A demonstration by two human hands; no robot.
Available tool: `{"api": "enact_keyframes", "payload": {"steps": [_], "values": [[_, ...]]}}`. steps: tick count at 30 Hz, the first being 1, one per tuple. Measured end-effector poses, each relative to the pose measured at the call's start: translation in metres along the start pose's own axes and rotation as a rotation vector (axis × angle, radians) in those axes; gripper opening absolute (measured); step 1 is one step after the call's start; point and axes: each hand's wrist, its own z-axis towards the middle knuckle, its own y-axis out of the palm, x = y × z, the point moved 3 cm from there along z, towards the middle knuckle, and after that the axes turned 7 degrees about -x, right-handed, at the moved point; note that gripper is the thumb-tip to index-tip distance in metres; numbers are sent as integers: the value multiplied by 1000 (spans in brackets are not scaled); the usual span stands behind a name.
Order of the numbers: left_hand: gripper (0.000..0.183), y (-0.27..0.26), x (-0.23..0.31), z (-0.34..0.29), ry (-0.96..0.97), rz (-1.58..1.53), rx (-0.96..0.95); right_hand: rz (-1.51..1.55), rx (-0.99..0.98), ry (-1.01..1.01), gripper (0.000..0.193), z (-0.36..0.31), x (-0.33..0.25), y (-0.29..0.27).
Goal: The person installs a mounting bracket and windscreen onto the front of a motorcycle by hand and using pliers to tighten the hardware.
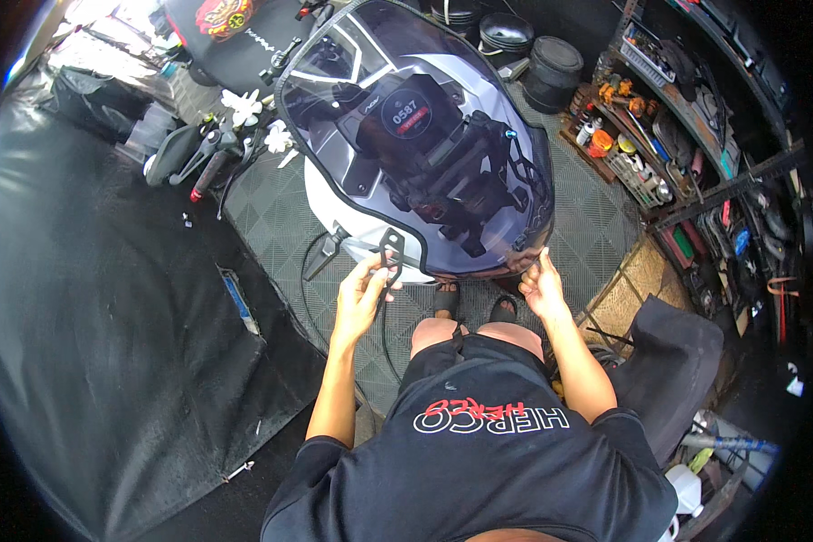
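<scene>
Well, a large tinted windscreen [406, 163] with a black edge stands directly before the person, over a white fairing [329, 200]; dark mounts and cables show through it. At its lower left edge is a slim black bracket [393, 245] with openings in it, and the left hand [367, 280] has hold of this, its grip closed to a pinch between thumb and fingers. Over at the lower right edge, the right hand [542, 282] has thumb and forefinger drawn together on the rim, the other fingers curled in. Underneath lies a grey patterned mat [596, 208], with the person's feet in dark sandals [504, 310]. Beyond the windscreen stands a black bucket [555, 72]; to the right, a cluttered shelf [719, 158] carries bottles and tools. A black sheet [90, 298] spreads across the left.
</scene>
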Motion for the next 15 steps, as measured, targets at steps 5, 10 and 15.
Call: {"api": "enact_keyframes", "payload": {"steps": [5, 10, 15], "values": [[30, -8, -1, 27, 67, 56, -106, -11, 35, -49, 35, -1, 0, -2], [30, -14, 5, 45, 57, 13, -228, -79, -37, -89, 38, -5, -7, 5], [28, -15, 11, 51, 122, 34, -279, -94, 17, -89, 44, -12, -6, 12]]}}
